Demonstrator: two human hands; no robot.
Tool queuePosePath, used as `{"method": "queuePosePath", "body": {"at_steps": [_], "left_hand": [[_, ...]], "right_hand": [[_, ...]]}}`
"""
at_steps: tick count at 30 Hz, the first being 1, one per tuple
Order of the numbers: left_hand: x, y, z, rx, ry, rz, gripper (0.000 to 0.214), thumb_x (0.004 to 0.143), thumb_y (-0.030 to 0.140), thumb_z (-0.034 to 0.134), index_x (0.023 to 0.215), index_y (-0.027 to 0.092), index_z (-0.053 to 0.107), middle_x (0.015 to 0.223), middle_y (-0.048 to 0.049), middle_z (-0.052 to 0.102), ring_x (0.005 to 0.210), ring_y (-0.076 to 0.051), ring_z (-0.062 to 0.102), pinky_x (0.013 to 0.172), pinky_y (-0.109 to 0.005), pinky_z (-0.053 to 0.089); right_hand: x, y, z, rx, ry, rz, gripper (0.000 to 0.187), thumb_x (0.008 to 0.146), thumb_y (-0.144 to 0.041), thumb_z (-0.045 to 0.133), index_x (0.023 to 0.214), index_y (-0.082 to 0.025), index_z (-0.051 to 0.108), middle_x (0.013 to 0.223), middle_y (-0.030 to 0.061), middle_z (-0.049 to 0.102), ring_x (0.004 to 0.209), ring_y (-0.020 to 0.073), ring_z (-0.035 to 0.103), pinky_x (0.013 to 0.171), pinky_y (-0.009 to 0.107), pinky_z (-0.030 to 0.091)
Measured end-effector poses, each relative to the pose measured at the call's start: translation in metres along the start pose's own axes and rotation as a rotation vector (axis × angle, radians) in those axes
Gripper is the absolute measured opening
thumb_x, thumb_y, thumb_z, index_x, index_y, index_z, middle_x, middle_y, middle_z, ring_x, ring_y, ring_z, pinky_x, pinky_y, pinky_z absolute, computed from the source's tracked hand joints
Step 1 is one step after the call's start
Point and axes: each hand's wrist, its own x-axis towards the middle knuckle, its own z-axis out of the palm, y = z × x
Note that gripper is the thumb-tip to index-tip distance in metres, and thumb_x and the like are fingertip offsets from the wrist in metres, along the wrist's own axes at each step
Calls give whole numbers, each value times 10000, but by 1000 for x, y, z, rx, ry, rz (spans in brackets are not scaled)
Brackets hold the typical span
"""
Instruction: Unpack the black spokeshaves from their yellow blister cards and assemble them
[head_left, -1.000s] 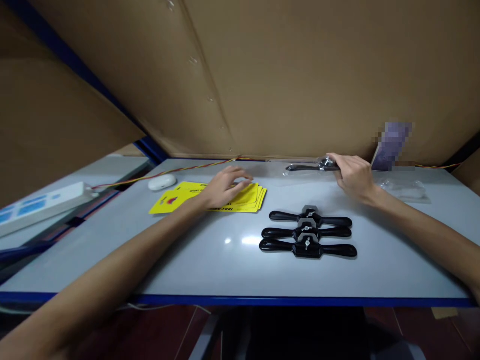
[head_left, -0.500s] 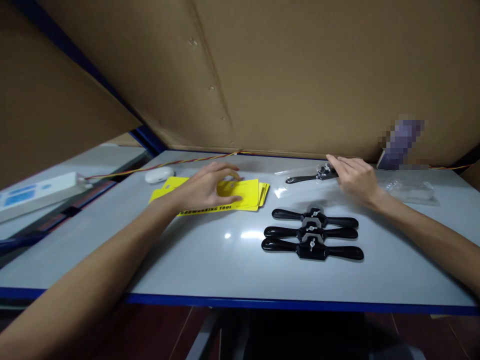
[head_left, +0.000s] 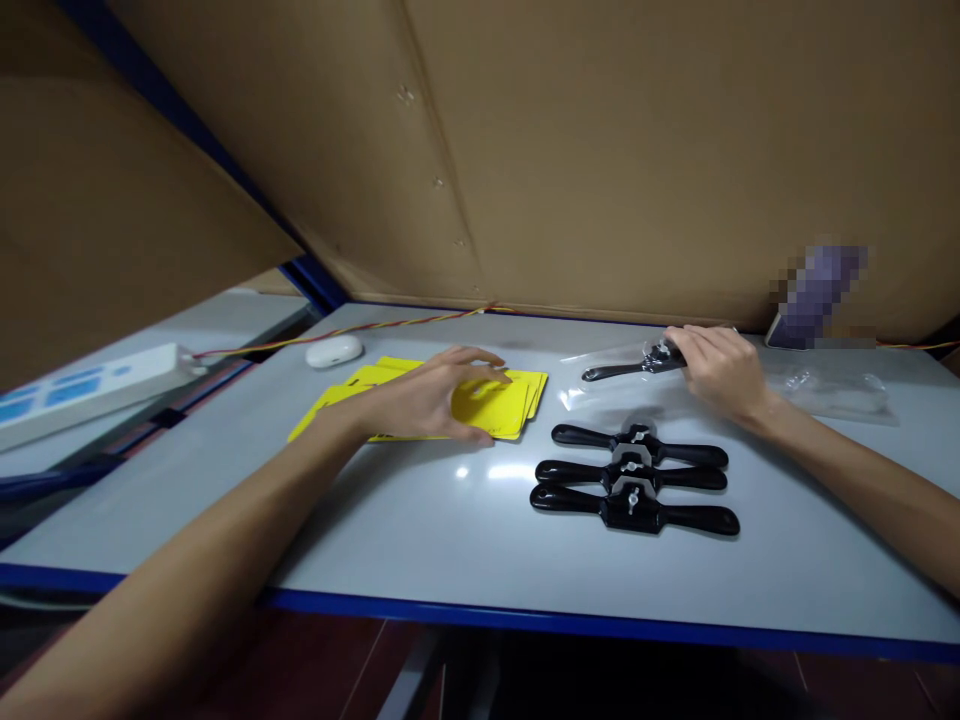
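Now left hand [head_left: 427,400] pinching yellow card [head_left: 491,408] (stack [head_left: 341,398] beneath), right hand [head_left: 721,366] gripping bagged spokeshave [head_left: 626,370].

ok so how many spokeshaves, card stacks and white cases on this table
loose black spokeshaves: 3
bagged spokeshave, in the right hand: 1
yellow card stack, under the left hand: 1
white oval case: 1
total: 6
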Motion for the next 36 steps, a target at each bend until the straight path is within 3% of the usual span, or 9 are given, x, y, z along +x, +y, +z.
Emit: {"method": "queuePosePath", "body": {"at_steps": [7,13,19,30,36], "left_hand": [[0,8,4,-45,155,72,787,734,620,738,1375,210,537,1442,-135,551,1339,-344,514,1163,-525,388],[6,32,18,-20,286,62,765,780,628,662,1388,175,558,1220,-134,640,1105,-316,621,999,-480,500],[10,53,25,-53,392,57,772,764,611,666,1375,143,599,1218,-147,673,1089,-329,646,984,-480,526],[8,61,24,-45,410,52,783,754,623,671,1341,104,658,1177,-163,720,1023,-322,700,947,-481,564],[8,66,33,-37,415,41,848,755,656,684,1384,90,624,1227,-189,720,1085,-350,703,972,-511,566]], "right_hand": [[-2,1,6,-51,94,-37,356,978,-114,438,1222,-143,696,1135,107,798,1106,242,725,918,353,498],[-3,-4,4,-54,108,-6,371,976,-112,437,1239,-155,695,1159,102,794,1128,239,723,951,359,504],[-3,-7,5,-94,151,-9,361,978,-85,450,1233,-143,699,1162,103,794,1129,239,728,935,351,512],[1,1,2,-144,180,-76,339,1011,-92,445,1229,-140,699,1169,89,794,1136,224,726,940,353,516],[1,-9,1,-153,202,-133,333,995,-74,482,1234,-148,701,1213,73,781,1135,228,723,959,365,506]]}}
